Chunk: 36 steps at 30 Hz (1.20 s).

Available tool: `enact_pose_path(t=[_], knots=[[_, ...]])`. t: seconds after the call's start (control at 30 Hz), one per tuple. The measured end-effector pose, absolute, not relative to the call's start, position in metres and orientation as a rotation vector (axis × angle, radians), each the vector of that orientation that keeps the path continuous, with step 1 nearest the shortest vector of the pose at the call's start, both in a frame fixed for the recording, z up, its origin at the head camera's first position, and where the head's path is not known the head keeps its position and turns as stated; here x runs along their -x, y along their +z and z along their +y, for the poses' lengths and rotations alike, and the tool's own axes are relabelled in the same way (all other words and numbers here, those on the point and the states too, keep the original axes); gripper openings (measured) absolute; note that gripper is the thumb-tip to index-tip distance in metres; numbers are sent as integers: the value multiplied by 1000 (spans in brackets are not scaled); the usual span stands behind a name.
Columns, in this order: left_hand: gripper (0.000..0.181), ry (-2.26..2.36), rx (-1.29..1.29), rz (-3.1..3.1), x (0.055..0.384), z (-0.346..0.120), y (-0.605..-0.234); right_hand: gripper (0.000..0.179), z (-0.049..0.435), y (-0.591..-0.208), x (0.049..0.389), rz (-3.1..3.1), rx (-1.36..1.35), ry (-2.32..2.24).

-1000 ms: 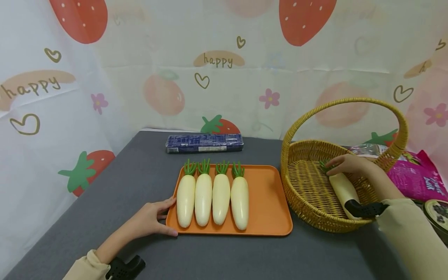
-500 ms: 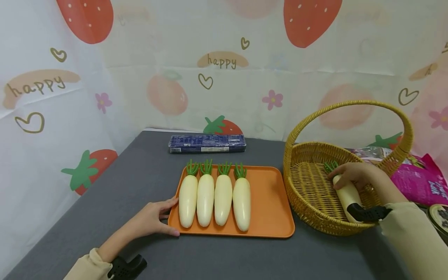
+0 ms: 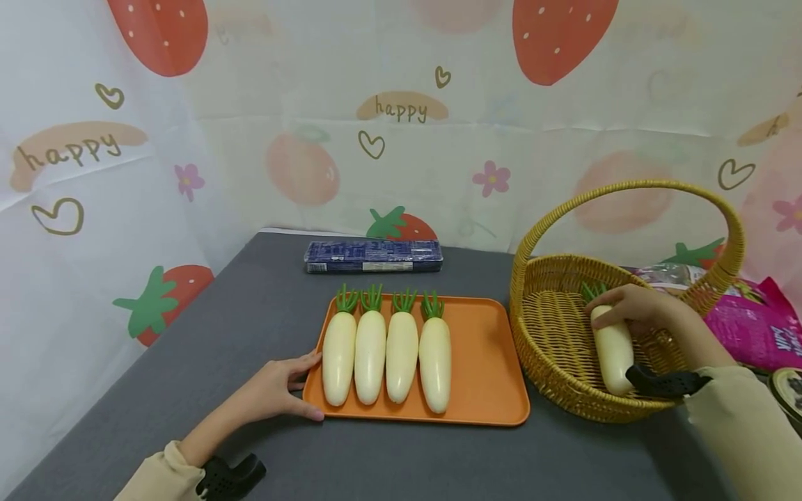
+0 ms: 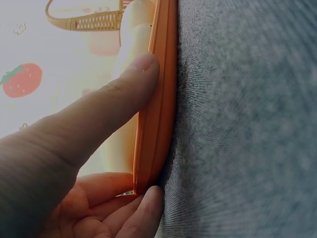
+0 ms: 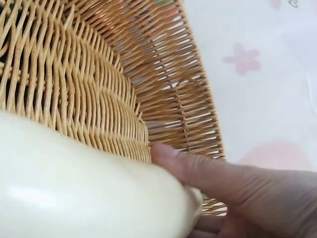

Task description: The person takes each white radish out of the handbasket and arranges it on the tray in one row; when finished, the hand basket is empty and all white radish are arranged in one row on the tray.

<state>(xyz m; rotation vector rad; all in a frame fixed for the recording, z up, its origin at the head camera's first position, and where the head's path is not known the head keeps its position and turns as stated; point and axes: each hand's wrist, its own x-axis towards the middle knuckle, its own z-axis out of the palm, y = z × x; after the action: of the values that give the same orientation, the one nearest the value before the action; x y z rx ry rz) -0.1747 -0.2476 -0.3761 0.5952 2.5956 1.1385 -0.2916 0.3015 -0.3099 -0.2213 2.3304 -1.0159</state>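
In the head view, my right hand (image 3: 651, 312) reaches into the yellow wicker basket (image 3: 554, 386) and grips a white radish (image 3: 612, 358) near its green leafy top. Close up in the right wrist view, the thumb lies along the radish (image 5: 89, 183), and the other fingers are mostly hidden behind it. My left hand (image 3: 276, 393) holds the near left corner of an orange tray (image 3: 485, 362), thumb at the front edge and fingers at the left side. On that tray several white radishes (image 3: 370, 358) lie side by side in a row, green tops facing away.
Behind the tray lies a dark blue wrapped package (image 3: 373, 256). To the right of the basket are a bright pink bag (image 3: 755, 327) and a round tin (image 3: 786, 393), partly cut off. The basket's tall handle (image 3: 626, 185) arches over its opening. A printed cloth hangs behind the table.
My right hand's fingers have gone from the leaves to the upper body of the radish in the basket. That radish now stands straighter and slightly shifted. My left hand stays at the tray corner.
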Motion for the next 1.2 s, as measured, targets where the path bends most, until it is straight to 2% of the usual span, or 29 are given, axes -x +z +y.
enact_pose_path(t=[0.53, 0.87, 1.07, 1.2], knots=[[96, 1132, -604, 2600, 176, -247, -375, 62, 308, -298, 291, 2376, 354, -1270], [95, 1107, -613, 2602, 175, -247, -374, 66, 299, -291, 289, 2080, 421, -1535], [96, 1084, -593, 2612, 176, -247, -376, 61, 293, -287, 282, 2055, 450, -1542], [96, 1090, -585, 2605, 176, -248, -377, 50, 289, -284, 272, 2081, 445, -1589]])
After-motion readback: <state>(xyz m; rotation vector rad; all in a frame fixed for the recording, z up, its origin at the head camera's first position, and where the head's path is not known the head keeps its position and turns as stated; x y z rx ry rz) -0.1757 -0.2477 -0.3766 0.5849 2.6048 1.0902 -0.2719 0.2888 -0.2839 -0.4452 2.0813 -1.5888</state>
